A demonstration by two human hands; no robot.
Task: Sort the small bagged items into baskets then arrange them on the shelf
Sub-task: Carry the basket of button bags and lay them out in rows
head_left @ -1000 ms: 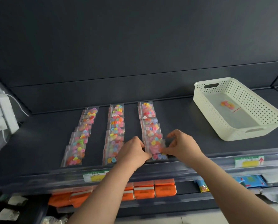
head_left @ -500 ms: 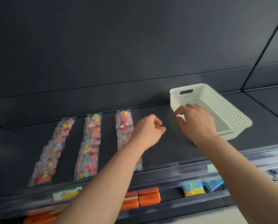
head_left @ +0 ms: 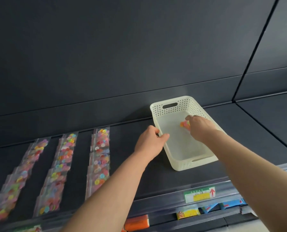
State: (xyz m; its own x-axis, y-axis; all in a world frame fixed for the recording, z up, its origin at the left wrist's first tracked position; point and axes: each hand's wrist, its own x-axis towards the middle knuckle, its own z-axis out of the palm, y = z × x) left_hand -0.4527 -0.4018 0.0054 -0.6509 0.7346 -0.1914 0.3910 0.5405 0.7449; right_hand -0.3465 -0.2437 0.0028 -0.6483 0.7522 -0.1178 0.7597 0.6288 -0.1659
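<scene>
Both bare arms reach up and forward, the left from the bottom middle and the right from the bottom right. The left hand [head_left: 150,141] grips the left rim of the basket [head_left: 181,166], with thumb and fingers curled round it. The right hand [head_left: 202,128] is palm down inside, fingers bent over a small bag [head_left: 184,124]; whether it holds the bag is hard to tell.

Dim, soft, even overall; glows pale inside basket [head_left: 156,113]; smears bags [head_left: 98,158] and label [head_left: 200,196] with motion blur; bends straight lines near edges.
</scene>
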